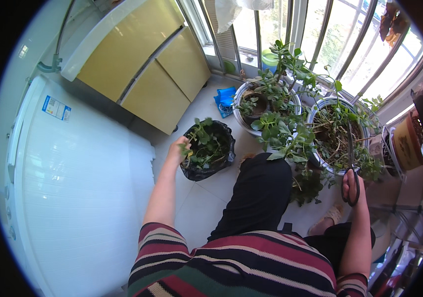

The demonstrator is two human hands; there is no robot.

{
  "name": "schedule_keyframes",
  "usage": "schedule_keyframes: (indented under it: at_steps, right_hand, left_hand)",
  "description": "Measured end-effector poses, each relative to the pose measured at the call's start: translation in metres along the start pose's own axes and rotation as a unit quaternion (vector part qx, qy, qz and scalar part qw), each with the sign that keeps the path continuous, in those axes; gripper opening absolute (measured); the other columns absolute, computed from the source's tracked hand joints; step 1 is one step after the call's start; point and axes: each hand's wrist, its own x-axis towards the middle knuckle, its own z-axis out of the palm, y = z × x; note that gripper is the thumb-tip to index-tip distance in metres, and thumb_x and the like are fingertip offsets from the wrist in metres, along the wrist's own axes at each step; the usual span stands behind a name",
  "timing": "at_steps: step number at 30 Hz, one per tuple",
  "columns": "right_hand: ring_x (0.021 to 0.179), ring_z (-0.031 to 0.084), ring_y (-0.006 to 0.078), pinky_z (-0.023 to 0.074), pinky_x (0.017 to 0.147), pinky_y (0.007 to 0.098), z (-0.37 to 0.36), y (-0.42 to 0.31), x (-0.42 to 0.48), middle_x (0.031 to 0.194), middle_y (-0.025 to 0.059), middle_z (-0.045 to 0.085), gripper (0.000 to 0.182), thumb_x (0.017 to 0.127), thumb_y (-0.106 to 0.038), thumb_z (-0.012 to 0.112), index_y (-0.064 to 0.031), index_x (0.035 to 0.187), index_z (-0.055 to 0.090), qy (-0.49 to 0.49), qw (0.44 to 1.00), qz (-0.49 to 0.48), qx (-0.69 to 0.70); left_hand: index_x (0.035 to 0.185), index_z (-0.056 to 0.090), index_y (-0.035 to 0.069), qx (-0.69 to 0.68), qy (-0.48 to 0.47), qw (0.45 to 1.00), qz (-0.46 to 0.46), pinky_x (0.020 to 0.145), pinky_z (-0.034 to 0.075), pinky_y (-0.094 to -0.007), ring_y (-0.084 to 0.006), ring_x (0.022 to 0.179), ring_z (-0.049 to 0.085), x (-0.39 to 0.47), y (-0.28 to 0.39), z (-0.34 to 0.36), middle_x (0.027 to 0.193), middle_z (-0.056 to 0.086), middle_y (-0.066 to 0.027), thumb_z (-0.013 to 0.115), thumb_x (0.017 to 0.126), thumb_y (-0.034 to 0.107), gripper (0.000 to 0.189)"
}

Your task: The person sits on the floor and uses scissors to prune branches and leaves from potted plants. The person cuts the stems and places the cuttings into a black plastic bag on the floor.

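My left hand (178,149) is closed on a leafy plant cutting (187,150) at the left rim of a bin lined with a black plastic bag (230,157). Green cuttings (205,146) fill that bin. On the right, my right hand (352,182) holds black-handled scissors (350,156), their blades pointing away from me over a round white pot (312,128) of soil and stems. A second white pot (238,111) with leafy plants and a small dark pot inside stands to its left. Leafy stems (285,137) hang between the pots and my knee.
A blue plastic packet (225,101) lies on the floor by the left pot. A white appliance (85,185) stands at left, a yellow-fronted cabinet (155,89) behind. Metal bars (324,35) cross the window. A yellow-brown flowerpot (408,143) is at right.
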Motion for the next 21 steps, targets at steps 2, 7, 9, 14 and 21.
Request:
schedule_keyframes:
  at_steps: [2, 7, 9, 14, 21]
  right_hand:
    - [0.033, 0.034, 0.0078, 0.0266, 0.034, 0.0218, -0.002, 0.005, 0.001, 0.045, -0.003, 0.037, 0.04, 0.091, -0.041, 0.041, -0.0069, 0.071, 0.046, 0.003, 1.0, -0.007, -0.009]
    - [0.034, 0.035, 0.0072, 0.0281, 0.034, 0.0214, 0.002, 0.002, 0.003, 0.046, -0.003, 0.038, 0.041, 0.089, -0.043, 0.044, -0.0061, 0.072, 0.047, 0.0, 1.0, -0.01, -0.024]
    - [0.035, 0.035, 0.0071, 0.0281, 0.034, 0.0214, 0.003, 0.001, 0.001, 0.046, -0.003, 0.038, 0.04, 0.089, -0.042, 0.045, -0.006, 0.072, 0.047, 0.008, 1.0, 0.004, -0.025]
    - [0.036, 0.033, 0.0063, 0.0269, 0.034, 0.0212, 0.01, -0.011, 0.003, 0.046, -0.0038, 0.036, 0.039, 0.09, -0.042, 0.042, -0.0084, 0.071, 0.046, 0.003, 1.0, 0.015, -0.024]
    - [0.038, 0.037, 0.0057, 0.0301, 0.038, 0.0201, 0.003, -0.023, -0.001, 0.048, -0.0041, 0.039, 0.04, 0.087, -0.043, 0.049, -0.006, 0.071, 0.047, 0.002, 1.0, -0.028, -0.007]
  left_hand:
    - [0.085, 0.05, 0.006, 0.202, 0.048, 0.976, 0.06, 0.063, 0.044, -0.0469, -0.0393, 0.075, 0.057, 0.015, 0.045, 0.023, 0.077, 0.059, -0.0197, 0.05, 0.078, 0.012, 0.009]
    - [0.078, 0.052, 0.008, 0.37, 0.003, 0.922, 0.115, 0.056, 0.05, -0.0394, -0.0291, 0.068, 0.061, 0.024, 0.029, 0.097, 0.073, 0.058, -0.0138, 0.047, 0.076, 0.009, 0.006]
    - [0.083, 0.058, 0.007, 0.362, -0.093, 0.924, 0.078, 0.064, 0.05, -0.0407, -0.0318, 0.076, 0.061, 0.022, 0.026, 0.121, 0.081, 0.06, -0.0169, 0.045, 0.079, 0.012, 0.014]
    - [0.097, 0.06, 0.002, 0.262, -0.202, 0.943, -0.042, 0.084, 0.043, -0.0429, -0.0362, 0.096, 0.055, 0.036, -0.017, 0.144, 0.103, 0.057, -0.0238, 0.037, 0.082, 0.019, 0.033]
    - [0.09, 0.062, 0.004, 0.341, -0.212, 0.915, 0.045, 0.081, 0.046, -0.0396, -0.0315, 0.094, 0.057, 0.02, 0.052, 0.088, 0.098, 0.058, -0.0185, 0.048, 0.077, 0.013, 0.021]
